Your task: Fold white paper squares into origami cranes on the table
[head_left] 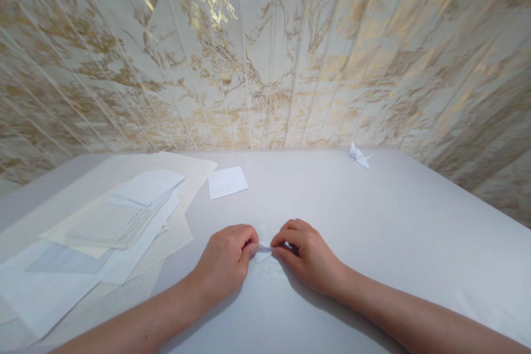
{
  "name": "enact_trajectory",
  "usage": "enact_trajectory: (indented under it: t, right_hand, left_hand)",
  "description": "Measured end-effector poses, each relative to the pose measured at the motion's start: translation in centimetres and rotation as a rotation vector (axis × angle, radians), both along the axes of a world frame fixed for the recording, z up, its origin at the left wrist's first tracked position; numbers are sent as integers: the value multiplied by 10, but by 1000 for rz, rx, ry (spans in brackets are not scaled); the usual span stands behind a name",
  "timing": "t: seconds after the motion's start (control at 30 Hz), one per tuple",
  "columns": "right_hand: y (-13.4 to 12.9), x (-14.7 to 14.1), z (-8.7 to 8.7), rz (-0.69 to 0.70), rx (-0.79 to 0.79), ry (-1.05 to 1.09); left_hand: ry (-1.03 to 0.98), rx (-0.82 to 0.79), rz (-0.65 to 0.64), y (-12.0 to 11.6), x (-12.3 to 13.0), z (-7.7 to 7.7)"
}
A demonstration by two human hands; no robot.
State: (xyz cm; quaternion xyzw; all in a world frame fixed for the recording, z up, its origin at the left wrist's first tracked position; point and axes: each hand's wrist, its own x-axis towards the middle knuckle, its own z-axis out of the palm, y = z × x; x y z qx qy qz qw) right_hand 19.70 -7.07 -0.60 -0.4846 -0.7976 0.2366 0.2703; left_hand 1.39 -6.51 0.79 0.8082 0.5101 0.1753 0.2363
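Observation:
A small piece of folded white paper (263, 256) is held between my two hands, low over the middle of the white table. My left hand (229, 257) pinches its left side, with the fingers curled in. On the opposite side, my right hand (306, 254) grips the paper's right edge between thumb and fingertips. A pointed lower flap of the paper shows between the hands; the fingers hide its outer parts.
Loose papers (120, 224), some printed, lie overlapping on the left of the table (373, 215). A white paper square (228, 182) lies beyond my hands. At the far right sits a folded paper crane (358, 156). A gold-patterned wall covering (265, 66) rises behind the table.

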Motion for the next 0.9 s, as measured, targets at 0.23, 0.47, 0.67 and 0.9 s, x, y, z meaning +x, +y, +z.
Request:
enact_trajectory:
  t: [0.23, 0.47, 0.67, 0.9]
  right_hand:
    - [1, -2, -3, -10, 16, 13]
    - [2, -3, -1, -27, 5, 15]
    - [3, -4, 1, -39, -13, -17]
    - [2, -5, 1, -42, -11, -52]
  left_hand:
    - [11, 54, -42, 0, -1, -2]
    - [-4, 26, -14, 3, -2, -1]
    - [-27, -14, 13, 6, -1, 3]
    - [-12, 15, 12, 8, -1, -1]
